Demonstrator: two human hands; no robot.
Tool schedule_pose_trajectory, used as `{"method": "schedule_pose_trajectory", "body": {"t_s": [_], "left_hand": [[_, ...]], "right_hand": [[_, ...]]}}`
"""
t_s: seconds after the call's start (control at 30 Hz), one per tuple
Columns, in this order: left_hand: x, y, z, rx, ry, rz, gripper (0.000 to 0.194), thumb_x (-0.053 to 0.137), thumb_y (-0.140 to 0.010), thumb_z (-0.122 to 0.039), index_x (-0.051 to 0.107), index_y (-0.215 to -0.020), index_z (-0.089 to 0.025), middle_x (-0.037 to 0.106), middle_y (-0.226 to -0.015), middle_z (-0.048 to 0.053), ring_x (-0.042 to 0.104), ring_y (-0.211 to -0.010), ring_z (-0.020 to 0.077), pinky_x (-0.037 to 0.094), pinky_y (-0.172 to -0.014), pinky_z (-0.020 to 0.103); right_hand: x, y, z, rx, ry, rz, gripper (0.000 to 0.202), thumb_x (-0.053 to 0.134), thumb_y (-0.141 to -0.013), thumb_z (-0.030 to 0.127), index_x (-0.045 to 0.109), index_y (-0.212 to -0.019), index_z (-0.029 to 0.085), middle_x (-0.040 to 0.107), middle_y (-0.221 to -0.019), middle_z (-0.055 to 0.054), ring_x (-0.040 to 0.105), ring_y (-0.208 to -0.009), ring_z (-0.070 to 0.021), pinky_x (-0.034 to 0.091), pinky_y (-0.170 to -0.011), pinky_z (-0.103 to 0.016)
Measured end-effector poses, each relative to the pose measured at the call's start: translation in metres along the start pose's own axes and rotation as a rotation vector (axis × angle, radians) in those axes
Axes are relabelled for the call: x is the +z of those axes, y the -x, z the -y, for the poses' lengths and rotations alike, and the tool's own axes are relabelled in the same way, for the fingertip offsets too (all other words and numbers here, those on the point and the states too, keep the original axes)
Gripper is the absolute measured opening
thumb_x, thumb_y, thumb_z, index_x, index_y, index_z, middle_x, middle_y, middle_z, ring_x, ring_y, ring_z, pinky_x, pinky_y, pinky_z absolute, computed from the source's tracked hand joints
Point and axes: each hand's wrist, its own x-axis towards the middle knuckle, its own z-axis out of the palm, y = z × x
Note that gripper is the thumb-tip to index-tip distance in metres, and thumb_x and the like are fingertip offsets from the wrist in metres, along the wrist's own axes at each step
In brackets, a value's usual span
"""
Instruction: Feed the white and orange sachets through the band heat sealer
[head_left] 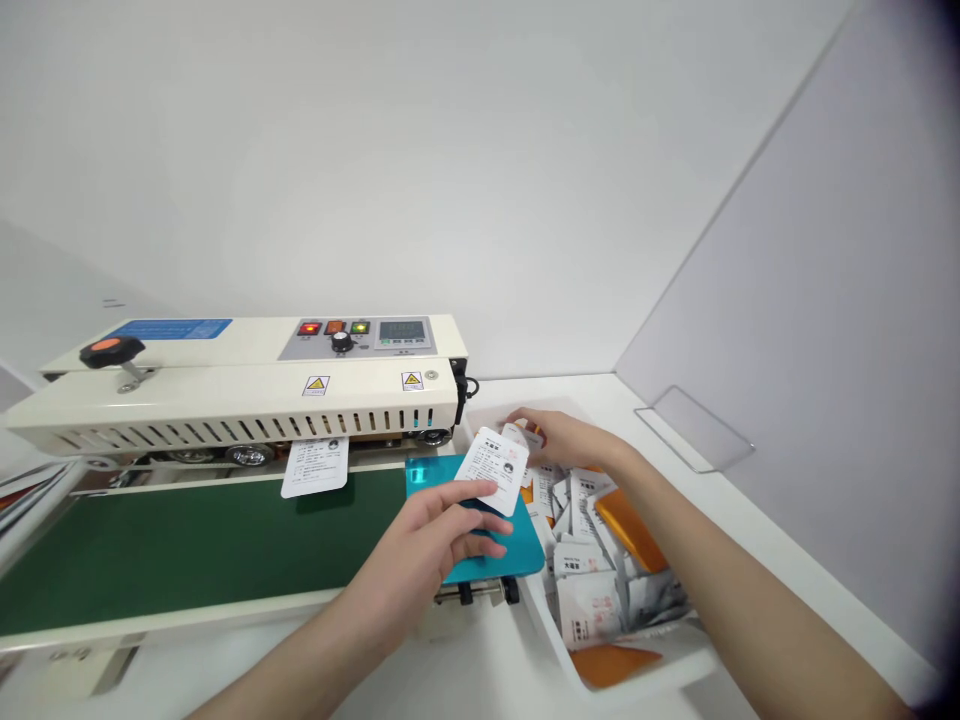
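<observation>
Cream-painted metal forms the long sealing machine (pixel 247 395) well to the left of both hands, its slotted side above a flat green belt (pixel 187 545). One white printed packet (pixel 316 466) hangs half out from under the machine, resting on the belt, apart from the left hand and to its upper left. A smooth teal plate (pixel 495 560) sits at the belt's right end, directly beneath the left hand.

Reaching up from the lower edge with forearm bare, the left hand (pixel 431 545) is palm-up, fingers curled, thumb pressing a small white sachet (pixel 495 470) against the fingertips. That sachet is flat and rectangular, with dark print, tilted up to the right above the teal plate.

Just right of it, the right hand (pixel 566 440) comes in along a long diagonal forearm, palm down, fingers bent and pinching another white sachet (pixel 519 437) at its edge. Below this hand lies a white plastic tray (pixel 637 680) on the white surface (pixel 750 520), heaped with loose white sachets (pixel 592 590) and orange ones (pixel 628 530), crumpled and overlapping.
</observation>
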Motion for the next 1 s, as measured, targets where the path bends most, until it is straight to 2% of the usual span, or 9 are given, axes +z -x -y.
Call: {"method": "schedule_pose_trajectory", "body": {"t_s": [0.17, 0.33, 0.43, 0.57, 0.63, 0.77, 0.9, 1.0], "left_hand": [[0.001, 0.001, -0.004, -0.016, -0.004, 0.013, 0.034, 0.057, -0.083, -0.021, 0.06, -0.115, -0.01, 0.07, -0.096, 0.014, 0.064, -0.079, 0.016, 0.048, -0.086, 0.034], [0.003, 0.001, -0.007, -0.015, -0.005, 0.016, 0.034, 0.057, -0.082, -0.018, 0.06, -0.115, -0.01, 0.07, -0.095, 0.014, 0.064, -0.08, 0.0164, 0.049, -0.085, 0.034], [0.002, -0.001, -0.006, -0.019, -0.017, 0.011, 0.035, 0.059, -0.081, -0.019, 0.06, -0.116, -0.012, 0.07, -0.096, 0.013, 0.065, -0.081, 0.0169, 0.048, -0.086, 0.034], [0.0, -0.002, -0.003, -0.028, -0.031, 0.034, 0.038, 0.06, -0.081, -0.022, 0.058, -0.119, -0.014, 0.071, -0.098, 0.012, 0.066, -0.081, 0.0168, 0.046, -0.091, 0.036], [-0.002, -0.002, -0.002, -0.024, -0.029, 0.036, 0.038, 0.059, -0.082, -0.023, 0.058, -0.12, -0.014, 0.071, -0.098, 0.012, 0.066, -0.082, 0.0168, 0.045, -0.091, 0.036], [-0.005, -0.003, 0.0, -0.013, -0.019, 0.055, 0.04, 0.058, -0.084, -0.025, 0.056, -0.123, -0.015, 0.071, -0.1, 0.012, 0.066, -0.084, 0.017, 0.046, -0.091, 0.035], [-0.005, -0.004, 0.0, -0.012, -0.004, 0.07, 0.042, 0.06, -0.082, -0.022, 0.056, -0.123, -0.014, 0.07, -0.101, 0.013, 0.066, -0.084, 0.0169, 0.048, -0.089, 0.033], [-0.004, -0.004, 0.0, -0.012, -0.001, 0.066, 0.042, 0.06, -0.082, -0.022, 0.056, -0.122, -0.013, 0.07, -0.1, 0.013, 0.066, -0.084, 0.0171, 0.048, -0.088, 0.033]], "right_hand": [[-0.002, -0.004, -0.004, -0.077, -0.105, -0.076, 0.035, 0.072, -0.067, 0.025, 0.057, -0.098, 0.025, 0.064, -0.091, -0.004, 0.057, -0.068, -0.0167, 0.046, -0.054, -0.027], [-0.003, -0.004, -0.002, -0.055, -0.2, -0.101, 0.026, 0.067, -0.073, 0.031, 0.05, -0.091, 0.023, 0.062, -0.077, 0.0, 0.056, -0.064, -0.0157, 0.045, -0.052, -0.027], [-0.004, -0.003, 0.0, -0.049, -0.295, -0.08, 0.028, 0.067, -0.075, 0.031, 0.049, -0.096, 0.024, 0.065, -0.083, -0.002, 0.06, -0.073, -0.0182, 0.049, -0.058, -0.029], [-0.007, 0.003, 0.005, -0.077, -0.363, 0.037, 0.044, 0.067, -0.076, 0.031, 0.05, -0.116, 0.025, 0.065, -0.103, -0.005, 0.063, -0.081, -0.0197, 0.051, -0.06, -0.029], [-0.008, 0.006, 0.01, -0.118, -0.35, 0.096, 0.042, 0.065, -0.077, 0.031, 0.055, -0.117, 0.025, 0.065, -0.108, -0.005, 0.063, -0.082, -0.02, 0.051, -0.061, -0.029], [-0.013, 0.01, 0.019, -0.166, -0.348, 0.148, 0.03, 0.061, -0.081, 0.036, 0.065, -0.107, 0.022, 0.068, -0.105, -0.005, 0.063, -0.086, -0.0219, 0.052, -0.068, -0.032], [-0.015, 0.01, 0.021, -0.19, -0.418, 0.12, 0.034, 0.06, -0.082, 0.039, 0.063, -0.111, 0.023, 0.067, -0.107, -0.004, 0.062, -0.095, -0.0232, 0.052, -0.08, -0.036], [-0.014, 0.009, 0.02, -0.175, -0.428, 0.113, 0.034, 0.061, -0.082, 0.039, 0.062, -0.111, 0.022, 0.069, -0.102, -0.004, 0.062, -0.096, -0.0246, 0.052, -0.083, -0.04]]}}
